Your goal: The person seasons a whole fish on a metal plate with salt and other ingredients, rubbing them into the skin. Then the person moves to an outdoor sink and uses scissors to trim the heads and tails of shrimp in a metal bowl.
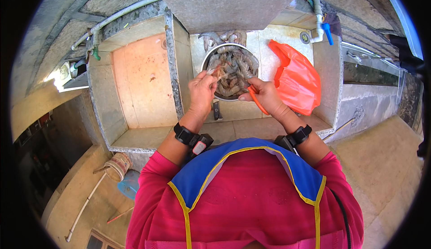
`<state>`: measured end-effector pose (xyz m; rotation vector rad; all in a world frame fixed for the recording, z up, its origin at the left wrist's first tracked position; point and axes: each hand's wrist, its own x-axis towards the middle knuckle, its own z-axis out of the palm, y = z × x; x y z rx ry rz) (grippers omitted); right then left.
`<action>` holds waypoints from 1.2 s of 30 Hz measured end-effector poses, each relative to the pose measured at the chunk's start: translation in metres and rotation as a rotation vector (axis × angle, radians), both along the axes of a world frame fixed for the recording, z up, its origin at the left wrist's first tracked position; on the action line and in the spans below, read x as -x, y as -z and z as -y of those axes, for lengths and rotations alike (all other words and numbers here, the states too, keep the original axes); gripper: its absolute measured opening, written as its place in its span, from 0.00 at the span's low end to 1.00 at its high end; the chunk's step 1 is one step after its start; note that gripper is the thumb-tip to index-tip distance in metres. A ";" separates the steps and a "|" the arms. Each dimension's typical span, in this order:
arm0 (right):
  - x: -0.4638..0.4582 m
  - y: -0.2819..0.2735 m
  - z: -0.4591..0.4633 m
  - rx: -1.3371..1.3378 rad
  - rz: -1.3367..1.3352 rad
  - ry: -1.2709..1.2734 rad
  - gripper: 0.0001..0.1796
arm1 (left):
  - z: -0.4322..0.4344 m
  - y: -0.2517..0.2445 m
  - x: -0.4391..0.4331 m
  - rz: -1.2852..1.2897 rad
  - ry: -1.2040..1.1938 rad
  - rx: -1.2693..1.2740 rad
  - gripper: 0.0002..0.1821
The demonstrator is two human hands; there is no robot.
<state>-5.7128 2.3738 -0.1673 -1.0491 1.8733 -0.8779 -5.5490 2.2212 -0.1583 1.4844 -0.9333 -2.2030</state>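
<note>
Several raw shrimp (240, 60) fill a round metal pan (206, 56) in the right basin of a tiled double sink. Over the pan's near left rim, my left hand (202, 89) pinches a shrimp (218, 70) by one end. My right hand (267, 96) grips orange-handled scissors (257, 100); their blades are hard to make out against the shrimp. A pile of shrimp (224, 37) lies on the tiles just behind the pan. The black handle of a tool (216, 110) sticks out below the pan, its other end hidden.
A red plastic bag (298, 80) lies right of the pan. Tiled walls (173, 64) divide the two basins. A blue-handled tap (326, 33) projects at the back right, a green one (96, 54) at the left. A bucket (118, 166) and a blue basin (129, 184) stand on the floor.
</note>
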 end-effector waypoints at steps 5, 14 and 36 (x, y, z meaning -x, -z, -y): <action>0.007 -0.005 -0.008 -0.024 -0.200 -0.054 0.28 | -0.006 0.008 -0.003 0.046 0.034 -0.029 0.07; 0.003 -0.013 0.003 0.033 -0.615 -0.195 0.26 | -0.010 0.003 0.000 -0.018 0.098 -0.066 0.07; -0.001 0.002 -0.013 -0.304 0.788 0.068 0.21 | -0.006 0.005 -0.012 -0.072 0.201 -0.111 0.07</action>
